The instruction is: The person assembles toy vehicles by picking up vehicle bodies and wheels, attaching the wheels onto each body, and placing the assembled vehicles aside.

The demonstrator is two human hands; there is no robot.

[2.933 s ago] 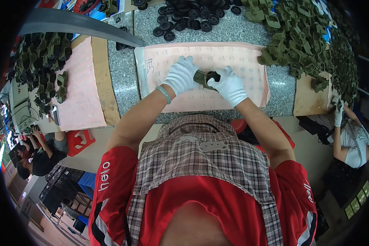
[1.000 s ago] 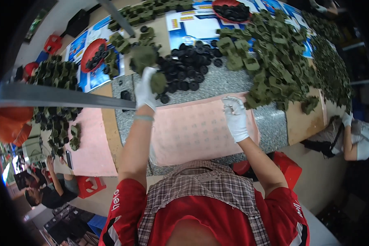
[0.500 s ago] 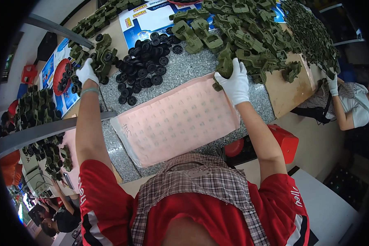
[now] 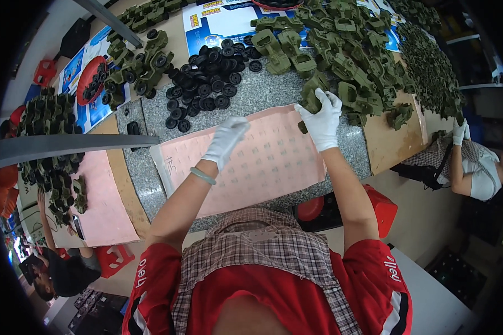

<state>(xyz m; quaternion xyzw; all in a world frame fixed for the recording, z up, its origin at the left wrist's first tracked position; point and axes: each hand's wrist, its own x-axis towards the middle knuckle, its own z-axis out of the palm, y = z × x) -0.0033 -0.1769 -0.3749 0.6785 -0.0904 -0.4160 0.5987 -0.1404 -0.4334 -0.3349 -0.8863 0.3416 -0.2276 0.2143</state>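
My left hand (image 4: 227, 140), in a white glove, hovers above the pink sheet (image 4: 246, 190). Its fingers are smeared by motion, so whether it holds anything is unclear. At the sheet's far right corner, the gloved fingers of my right hand (image 4: 323, 121) close round an olive-green toy vehicle body (image 4: 313, 90). The glove hides part of that body. Just beyond the sheet lies a heap of black toy wheels (image 4: 209, 78). Behind my right hand, more green vehicle bodies (image 4: 349, 61) are piled up.
Green vehicles fitted with black wheels (image 4: 145, 70) stand at the far left, near a red bowl (image 4: 86, 84) of black parts. A grey metal bar (image 4: 72, 146) juts in from the left. Small green parts (image 4: 430, 70) are heaped at far right; a co-worker's gloved hand (image 4: 460, 133) is beside them.
My left hand has come away from the wheeled vehicles at far left, moving right and nearer over the pink sheet. My right hand stays on the green body. The view has shifted slightly.
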